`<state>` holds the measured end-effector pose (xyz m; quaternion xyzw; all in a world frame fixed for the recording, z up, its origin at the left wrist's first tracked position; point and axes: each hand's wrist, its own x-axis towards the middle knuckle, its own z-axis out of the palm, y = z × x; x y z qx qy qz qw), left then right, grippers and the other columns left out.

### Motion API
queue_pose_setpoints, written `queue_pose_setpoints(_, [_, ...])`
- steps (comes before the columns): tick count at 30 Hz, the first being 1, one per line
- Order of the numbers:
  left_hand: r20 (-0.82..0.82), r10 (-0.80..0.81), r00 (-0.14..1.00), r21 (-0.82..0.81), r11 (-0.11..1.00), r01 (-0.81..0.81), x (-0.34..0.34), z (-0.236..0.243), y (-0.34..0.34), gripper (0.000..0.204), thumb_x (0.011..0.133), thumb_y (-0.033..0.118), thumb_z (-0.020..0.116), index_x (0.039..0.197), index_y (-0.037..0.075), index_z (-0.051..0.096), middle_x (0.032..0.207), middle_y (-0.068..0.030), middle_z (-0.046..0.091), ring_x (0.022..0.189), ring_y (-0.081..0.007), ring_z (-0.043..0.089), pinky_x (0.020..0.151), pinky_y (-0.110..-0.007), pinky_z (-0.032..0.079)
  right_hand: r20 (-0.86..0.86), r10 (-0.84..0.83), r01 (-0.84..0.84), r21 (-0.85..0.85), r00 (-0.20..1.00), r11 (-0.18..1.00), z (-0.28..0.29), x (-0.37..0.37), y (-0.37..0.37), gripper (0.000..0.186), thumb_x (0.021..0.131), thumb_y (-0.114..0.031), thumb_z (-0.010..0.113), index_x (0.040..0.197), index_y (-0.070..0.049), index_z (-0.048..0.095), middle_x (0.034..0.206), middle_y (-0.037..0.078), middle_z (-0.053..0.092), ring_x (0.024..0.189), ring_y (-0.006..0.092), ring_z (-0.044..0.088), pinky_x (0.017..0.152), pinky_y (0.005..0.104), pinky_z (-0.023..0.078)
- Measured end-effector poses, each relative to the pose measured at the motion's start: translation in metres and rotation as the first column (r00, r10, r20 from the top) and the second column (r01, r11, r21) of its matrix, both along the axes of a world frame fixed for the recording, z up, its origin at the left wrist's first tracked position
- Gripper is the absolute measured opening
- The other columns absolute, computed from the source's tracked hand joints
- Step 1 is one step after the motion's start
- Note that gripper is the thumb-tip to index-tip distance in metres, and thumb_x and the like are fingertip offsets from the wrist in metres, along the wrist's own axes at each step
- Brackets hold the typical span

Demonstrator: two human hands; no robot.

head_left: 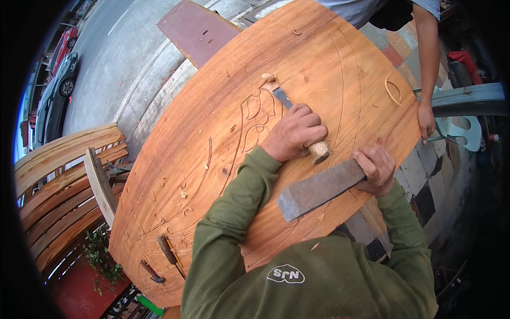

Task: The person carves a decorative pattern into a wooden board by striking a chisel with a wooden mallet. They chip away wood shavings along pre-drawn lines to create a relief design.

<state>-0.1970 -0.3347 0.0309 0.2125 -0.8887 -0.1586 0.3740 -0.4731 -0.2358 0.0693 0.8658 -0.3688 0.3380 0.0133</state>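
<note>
A broad wooden panel (pixel 313 58) with carved floral lines lies in front of me. My left hand (pixel 294 133) is closed round a chisel (pixel 282 98), its wooden handle end showing below the fist. The steel blade points up and left, its tip at a curled wood shaving (pixel 270 78) beside the carved leaves. My right hand (pixel 376 167) grips one end of a long, block-shaped wooden mallet (pixel 321 190), grey and worn. The mallet is held over the panel, below the chisel handle and apart from it. Loose chips are scattered over the wood.
At the panel's lower left lie a wooden-handled tool (pixel 167 250) and a small dark tool (pixel 152 272). Another person's hand (pixel 426 121) rests at the right edge. A slatted wooden bench (pixel 69 196) stands at left, a pale green plastic chair (pixel 462 133) at right.
</note>
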Motion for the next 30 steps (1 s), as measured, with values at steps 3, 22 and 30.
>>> queue_pose_setpoints(3, [0.012, -0.024, 1.000, 0.088, 0.996, 0.023, 0.001, -0.002, -0.008, 0.032, 0.068, 0.011, 0.085, 0.093, 0.013, 0.065, 0.088, -0.0053, 0.058, 0.090, -0.0297, 0.061, 0.086, -0.042, 0.049, -0.002, 0.018, -0.017, 0.031, 1.000, 0.999, 0.002, -0.001, 0.004, 0.070, 0.079, -0.027, 0.088, 0.139, -0.013, 0.056, 0.102, 0.010, 0.067, 0.077, 0.0287, 0.067, 0.064, 0.0414, 0.053])
queue_pose_setpoints(22, [-0.146, 0.000, 0.989, 0.204, 0.979, 0.030, 0.013, 0.000, -0.018, 0.027, 0.072, 0.013, 0.085, 0.092, 0.012, 0.066, 0.086, -0.0049, 0.059, 0.085, -0.0299, 0.060, 0.077, -0.042, 0.047, 0.127, 0.104, -0.102, -0.025, 0.986, 0.994, 0.007, 0.019, -0.031, 0.065, 0.080, -0.023, 0.089, 0.136, -0.008, 0.058, 0.100, 0.014, 0.067, 0.081, 0.0323, 0.071, 0.065, 0.0422, 0.056])
queue_pose_setpoints(30, [-0.078, 0.010, 0.997, 0.167, 0.986, 0.003, 0.011, -0.003, -0.020, 0.027, 0.071, 0.013, 0.086, 0.092, 0.011, 0.069, 0.087, -0.0049, 0.061, 0.089, -0.0290, 0.062, 0.082, -0.042, 0.048, -0.041, 0.143, -0.141, 0.045, 0.989, 0.989, 0.018, 0.007, -0.046, 0.068, 0.068, -0.012, 0.085, 0.132, -0.007, 0.060, 0.100, 0.011, 0.066, 0.079, 0.0318, 0.070, 0.067, 0.0418, 0.057])
